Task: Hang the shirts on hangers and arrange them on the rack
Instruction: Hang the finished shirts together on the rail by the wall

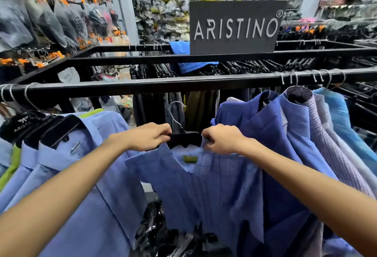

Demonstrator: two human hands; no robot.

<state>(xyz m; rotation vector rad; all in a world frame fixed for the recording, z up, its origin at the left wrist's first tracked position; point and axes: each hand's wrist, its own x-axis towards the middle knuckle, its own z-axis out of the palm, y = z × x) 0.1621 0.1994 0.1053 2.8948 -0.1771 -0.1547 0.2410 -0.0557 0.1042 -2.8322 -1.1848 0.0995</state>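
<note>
The fingers (163,132) of the left hand (150,137) are clamped on the left end of a black hanger (184,139) at the centre of the frame. The fingers (207,137) of the right hand (221,140) are pinched together on the collar of a blue checked shirt (204,185), right beside the hanger's other end. The shirt hangs from the hanger, its open collar showing a small green label (189,158), and drapes down toward the bottom of the frame. The hanger's metal hook (175,113) points upward, below the rail and not touching it.

Above the hands, the black rail (163,85) of the rack crosses the frame from left to right. At the left, several light blue shirts (85,154) hang on black hangers from the rail. At the right hang darker blue shirts (275,130), a purple checked one (320,130) and a bright blue one (342,118). Under the held shirt, at the bottom centre, lies crumpled black plastic (155,226).

In the upper middle, a dark sign (236,28) reading ARISTINO stands on the rack. Behind it the shop is blurred, with bagged clothes on shelves.
</note>
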